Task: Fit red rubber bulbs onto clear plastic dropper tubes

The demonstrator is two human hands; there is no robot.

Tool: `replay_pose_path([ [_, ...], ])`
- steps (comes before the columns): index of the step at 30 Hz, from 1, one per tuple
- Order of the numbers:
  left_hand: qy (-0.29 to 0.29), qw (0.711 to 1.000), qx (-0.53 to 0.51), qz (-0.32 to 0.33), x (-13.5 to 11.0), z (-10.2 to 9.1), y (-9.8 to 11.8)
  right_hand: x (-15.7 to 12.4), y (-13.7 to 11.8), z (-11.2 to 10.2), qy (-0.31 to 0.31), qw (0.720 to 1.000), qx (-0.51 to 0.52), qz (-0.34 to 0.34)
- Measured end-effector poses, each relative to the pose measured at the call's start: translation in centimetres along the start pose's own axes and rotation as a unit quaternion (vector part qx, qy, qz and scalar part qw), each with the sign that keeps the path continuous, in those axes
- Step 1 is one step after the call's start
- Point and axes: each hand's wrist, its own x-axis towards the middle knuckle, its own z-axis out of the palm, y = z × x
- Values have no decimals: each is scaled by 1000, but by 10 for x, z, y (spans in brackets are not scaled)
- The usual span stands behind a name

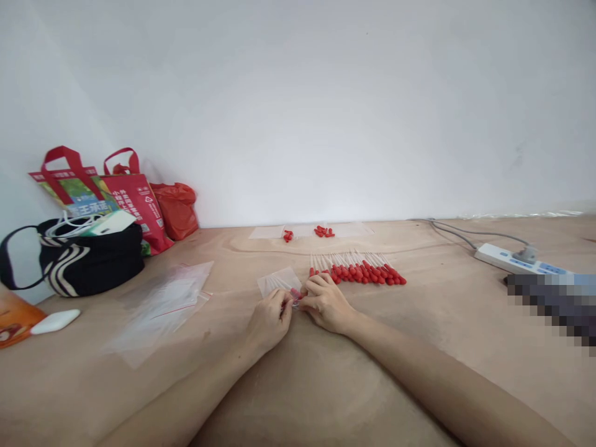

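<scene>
My left hand (270,316) and my right hand (326,301) meet on the wooden table (326,385), fingers pinched together on a small clear bag (279,282) holding red-tipped sticks. A red tip shows between the fingertips. Just right of my right hand lies a row of several red-capped white sticks (358,268). Loose red caps (323,232) lie farther back on clear sheets by the wall.
A stack of clear zip bags (162,304) lies to the left. Behind it sit a black striped bag (88,257), red shopping bags (135,198) and an orange plastic bag (179,208). A white power strip (516,261) with cable is at right, beside a blurred patch.
</scene>
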Motion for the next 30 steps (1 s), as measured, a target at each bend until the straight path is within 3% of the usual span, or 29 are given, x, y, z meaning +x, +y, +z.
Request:
replay_pose_path([
  [9,-46,993,-105,18,4,-6,-3,-4,0,1,78,996,-38,-15],
  [15,-36,991,-125,19,8,-2,-2,-3,0,5,104,993,-61,10],
  [19,-8,995,-99,6,7,0,-1,-3,0,6,73,996,-52,-14],
  [24,42,995,-61,-65,7,2,-7,0,-7,5,28,997,-24,-68],
  [28,89,991,-66,-71,7,-3,-9,-2,-8,2,10,1000,3,-1],
  [30,73,993,-81,-52,7,-8,-10,-4,-7,-1,-12,998,45,36],
])
